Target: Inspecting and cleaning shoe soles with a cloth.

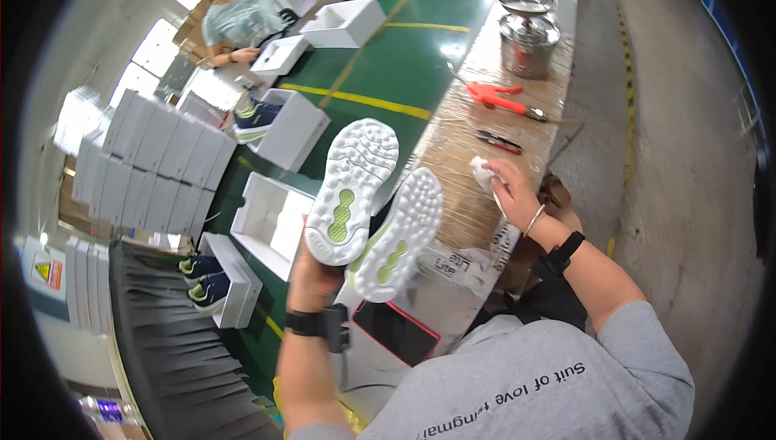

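Observation:
My left hand (311, 274) grips a pair of shoes (368, 205) held together with their white soles facing up; each sole has a green patch in the middle. My right hand (509, 189) rests on the wooden bench edge (453, 141), closed around a crumpled white cloth (483, 173). The hands are apart, the shoes to the left of the cloth.
A green conveyor belt (396, 60) carries open white shoe boxes (271, 222), some holding dark shoes (257, 116). Another person (242, 11) works at the far end. On the bench lie a red tool (501, 99), pliers (499, 142), a metal pot (528, 31) and a dark phone (396, 331). Stacked white boxes (153, 157) stand left.

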Demonstrator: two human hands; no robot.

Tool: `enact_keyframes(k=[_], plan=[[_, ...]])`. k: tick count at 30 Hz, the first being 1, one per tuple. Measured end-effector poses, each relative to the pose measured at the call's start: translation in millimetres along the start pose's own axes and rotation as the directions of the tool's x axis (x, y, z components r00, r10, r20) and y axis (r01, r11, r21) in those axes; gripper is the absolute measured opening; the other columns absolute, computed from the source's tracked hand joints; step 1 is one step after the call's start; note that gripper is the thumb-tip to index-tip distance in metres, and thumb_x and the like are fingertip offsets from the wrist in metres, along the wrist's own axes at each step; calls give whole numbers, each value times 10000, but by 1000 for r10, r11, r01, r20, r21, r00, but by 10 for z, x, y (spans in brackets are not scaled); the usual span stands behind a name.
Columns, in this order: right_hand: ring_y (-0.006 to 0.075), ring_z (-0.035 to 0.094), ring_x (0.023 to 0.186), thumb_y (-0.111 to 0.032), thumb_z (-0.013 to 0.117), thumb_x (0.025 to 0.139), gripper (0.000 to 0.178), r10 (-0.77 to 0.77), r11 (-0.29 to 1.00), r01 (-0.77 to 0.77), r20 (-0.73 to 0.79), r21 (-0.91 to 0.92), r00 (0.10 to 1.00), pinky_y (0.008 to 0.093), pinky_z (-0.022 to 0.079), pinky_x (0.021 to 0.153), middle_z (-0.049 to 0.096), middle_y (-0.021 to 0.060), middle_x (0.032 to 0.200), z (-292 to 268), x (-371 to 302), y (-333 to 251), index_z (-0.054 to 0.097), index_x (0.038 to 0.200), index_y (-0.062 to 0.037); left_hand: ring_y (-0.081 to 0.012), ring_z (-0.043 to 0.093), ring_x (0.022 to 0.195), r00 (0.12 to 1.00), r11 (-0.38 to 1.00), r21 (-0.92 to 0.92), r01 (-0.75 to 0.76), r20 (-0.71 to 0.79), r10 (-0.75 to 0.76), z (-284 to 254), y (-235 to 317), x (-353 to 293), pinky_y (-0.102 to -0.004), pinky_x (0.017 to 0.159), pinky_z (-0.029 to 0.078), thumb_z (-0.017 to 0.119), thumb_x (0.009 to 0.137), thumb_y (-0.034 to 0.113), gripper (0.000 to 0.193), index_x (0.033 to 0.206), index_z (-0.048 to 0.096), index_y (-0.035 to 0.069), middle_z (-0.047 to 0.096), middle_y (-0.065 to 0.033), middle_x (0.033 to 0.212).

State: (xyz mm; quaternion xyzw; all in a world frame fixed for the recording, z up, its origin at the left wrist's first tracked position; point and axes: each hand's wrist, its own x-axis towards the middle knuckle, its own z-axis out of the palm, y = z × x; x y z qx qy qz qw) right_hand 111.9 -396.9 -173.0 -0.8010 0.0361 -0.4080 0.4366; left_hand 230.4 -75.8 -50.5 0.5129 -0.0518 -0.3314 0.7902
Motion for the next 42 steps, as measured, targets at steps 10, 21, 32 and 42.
enact_keyframes(k=[10, 21, 32, 42], plan=[[263, 537, 973, -115, 574, 732, 283, -538, 841, 522, 324, 144, 778, 375, 442, 863, 576, 73, 1111, 286, -206, -1096, 595, 1013, -95, -292, 562, 1046, 961, 940, -311, 139, -188, -204, -23, -1212, 15, -452, 866, 487, 430, 899, 487, 547, 1236, 482, 60, 551, -123, 1201], [282, 514, 982, -16, 558, 697, 296, -337, 938, 335, 470, 91, 816, 391, 409, 885, 582, 77, 1071, 218, 27, -897, 628, 962, -127, -285, 572, 1039, 962, 912, -387, 135, -169, -214, 75, -1184, 53, -430, 855, 500, 497, 899, 332, 422, 1206, 506, 43, 561, -136, 1185], [263, 528, 1015, -70, 501, 768, 262, -414, 902, 428, 381, 51, 827, 371, 427, 836, 581, 79, 1123, 41, -123, -927, 613, 1004, -70, -285, 537, 1102, 961, 857, -503, 115, -163, -224, -151, -1323, 177, -457, 922, 452, 461, 899, 472, 520, 1203, 520, 54, 547, -129, 1222], [304, 488, 993, -55, 596, 720, 393, -142, 925, 258, 374, -281, 916, 398, 419, 874, 554, 131, 1119, -23, 22, -90, 579, 1103, -142, -284, 507, 1151, 975, 927, -342, 153, -102, -198, 99, -1213, 91, -495, 958, 408, 446, 865, 568, 616, 1250, 494, 90, 519, -121, 1261]])
